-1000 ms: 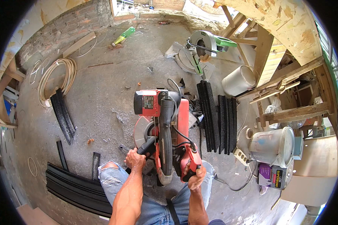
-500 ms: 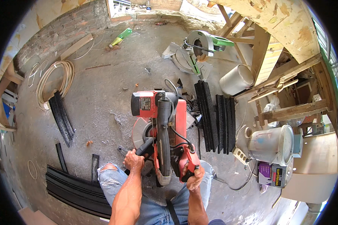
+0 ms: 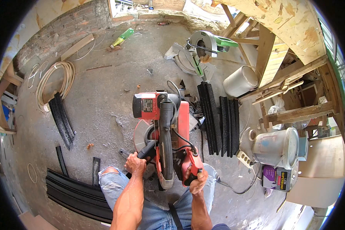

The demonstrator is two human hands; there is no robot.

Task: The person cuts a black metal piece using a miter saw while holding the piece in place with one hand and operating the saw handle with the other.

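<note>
A red and black mitre saw (image 3: 183, 119) stands on the floor between my knees, its motor housing at the far left and a black tube along its top. My right hand (image 3: 198, 181) is wrapped round the saw's red handle (image 3: 193, 165) at the near right. Left of the blade guard, my left hand (image 3: 135, 164) is closed on a black bar-shaped piece (image 3: 147, 150); whether this belongs to the saw or is separate, I cannot tell. The saw head covers its base and the cutting spot. Pale dust and chips lie around the saw.
Black moulding strips (image 3: 212, 119) lie right of the saw, and longer ones (image 3: 78, 193) at the near left. A green mitre saw (image 3: 203, 51), a pale bucket (image 3: 241, 81), a paint pail (image 3: 276, 147) and a power strip (image 3: 244, 159) stand beyond. A coiled hose (image 3: 67, 82) rests far left.
</note>
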